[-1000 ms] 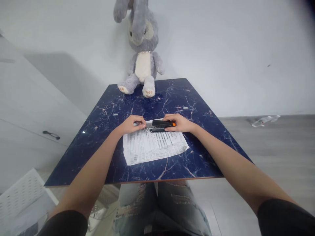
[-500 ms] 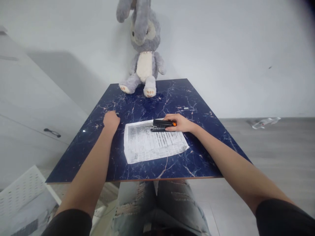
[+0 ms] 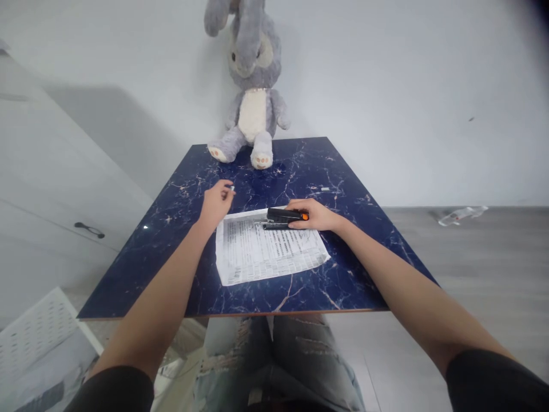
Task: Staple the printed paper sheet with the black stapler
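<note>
Right hand [image 3: 315, 214] is gripping the black stapler [image 3: 281, 216] by its orange-marked end, over the paper [image 3: 270, 252] on the counter [image 3: 295, 157]. Left hand [image 3: 218, 200] is pinching a small pale piece [image 3: 232, 188]. Stapler likely handling stiff, best held there; piece probably light, fragile.

Left fingers [image 3: 223, 184] half cover a pale piece [image 3: 232, 188]

The piece is too small to identify, part of it lost between the fingertips. The right fingers [image 3: 303, 204] hide the rear of the black stapler [image 3: 281, 215]. Print on the sheet [image 3: 253, 257], lying nearer than both hands' fingers, is too small to read. Well beyond the fingers, the top edge crops the plush toy [image 3: 252, 114] at its ears; nearer and left of them, the perforated bin [image 3: 32, 326] runs off the left edge.
</note>
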Demonstrator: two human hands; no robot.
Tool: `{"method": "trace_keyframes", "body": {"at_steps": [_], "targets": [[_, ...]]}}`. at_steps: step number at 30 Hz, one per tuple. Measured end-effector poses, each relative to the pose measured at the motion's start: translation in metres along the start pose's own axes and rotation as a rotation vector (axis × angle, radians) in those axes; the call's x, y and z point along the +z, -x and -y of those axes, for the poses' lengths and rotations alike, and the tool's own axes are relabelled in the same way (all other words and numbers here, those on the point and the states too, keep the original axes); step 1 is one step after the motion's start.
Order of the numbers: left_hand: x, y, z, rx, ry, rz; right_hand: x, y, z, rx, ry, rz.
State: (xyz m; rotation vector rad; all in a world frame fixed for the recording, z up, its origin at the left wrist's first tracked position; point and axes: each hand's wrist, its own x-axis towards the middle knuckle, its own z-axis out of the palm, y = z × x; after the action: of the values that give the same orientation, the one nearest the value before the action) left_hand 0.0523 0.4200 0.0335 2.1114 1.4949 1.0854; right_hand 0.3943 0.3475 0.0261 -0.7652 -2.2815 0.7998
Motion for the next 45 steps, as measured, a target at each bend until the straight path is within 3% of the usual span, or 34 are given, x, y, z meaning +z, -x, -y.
{"method": "trace_keyframes", "body": {"at_steps": [2,5,13,18,27,35,45], "targets": [[0.014,0.007,-0.013,0.111,0.227,0.087,0.000,0.000,0.000,0.003,0.001,0.000],[0.025,0.016,-0.029,0.153,0.409,0.185,0.000,0.000,0.000,0.005,0.009,0.006],[0.002,0.025,-0.048,0.221,0.494,0.350,0.000,0.000,0.002,-0.008,0.017,0.007],[0.002,0.027,-0.048,0.339,0.449,0.463,0.000,0.000,0.001,0.002,0.019,0.016],[0.006,0.024,-0.045,0.346,0.383,0.333,-0.001,0.000,0.002,-0.006,0.026,0.019],[0.007,0.023,-0.041,0.434,0.380,0.499,-0.001,0.001,-0.001,-0.014,0.026,0.026],[0.006,0.026,-0.048,0.354,0.386,0.525,-0.001,0.000,-0.001,-0.005,0.026,0.033]]}}
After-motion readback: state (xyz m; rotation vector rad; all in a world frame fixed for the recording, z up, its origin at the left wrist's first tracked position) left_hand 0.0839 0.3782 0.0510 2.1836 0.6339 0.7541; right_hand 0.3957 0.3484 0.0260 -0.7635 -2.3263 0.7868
